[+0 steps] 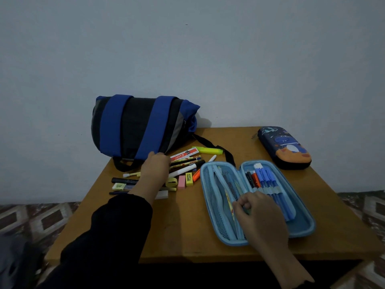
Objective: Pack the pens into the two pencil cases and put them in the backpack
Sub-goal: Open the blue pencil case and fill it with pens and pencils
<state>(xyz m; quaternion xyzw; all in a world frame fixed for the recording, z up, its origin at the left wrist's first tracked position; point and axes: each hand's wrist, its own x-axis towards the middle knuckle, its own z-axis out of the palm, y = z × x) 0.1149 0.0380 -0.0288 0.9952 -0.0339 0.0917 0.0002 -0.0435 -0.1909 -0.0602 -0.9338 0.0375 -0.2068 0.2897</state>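
Plain bluish-grey wall behind, patterned floor on both sides, and a small wooden table (183,222) in the middle with everything spread on it.

At the far left of the table, against the wall, sits the blue and black backpack (137,126), lying with its straps up. The left hand (155,170), in a dark sleeve (116,230), is stretched out over the loose pile of pens (185,163); the fingertips are down right at the backpack's bottom edge. I can't tell whether they're pinching anything, since the back of the hand hides them. Just right of those fingers are a red ruler (183,154), a white pen (183,170), a yellow highlighter (208,150), and pink and yellow erasers.

Further right lies the open light blue pencil case (302,228), spread flat. Blue, orange and black pens (263,180) are tucked in its right half, just beyond the right hand's knuckles. The right hand (258,215) rests on the case's middle, fingers curled round something thin at the centre flap.

At the far right corner sits the closed dark blue pencil case (285,147), well apart from both hands.
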